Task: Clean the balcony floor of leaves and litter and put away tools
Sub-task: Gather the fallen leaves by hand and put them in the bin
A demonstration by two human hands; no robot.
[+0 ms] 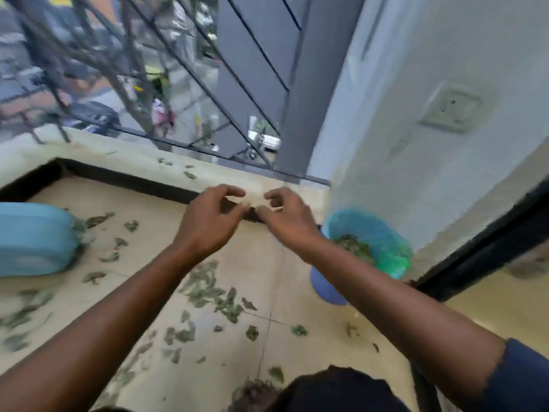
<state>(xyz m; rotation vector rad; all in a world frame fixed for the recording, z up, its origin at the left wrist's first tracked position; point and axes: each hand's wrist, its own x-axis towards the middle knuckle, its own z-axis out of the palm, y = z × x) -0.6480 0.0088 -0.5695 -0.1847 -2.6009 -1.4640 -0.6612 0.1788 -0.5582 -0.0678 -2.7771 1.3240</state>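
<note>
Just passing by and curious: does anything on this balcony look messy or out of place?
Yes: leaves lie scattered over the floor, a few also on the ledge under the railing, though the lined bin by the wall already holds some. Nothing looks broken.

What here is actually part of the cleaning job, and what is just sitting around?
Job: leaves on the floor; lined bin with leaves inside; left hand and right hand.
Lying about: blue object at left; wall plate; railing.
</note>
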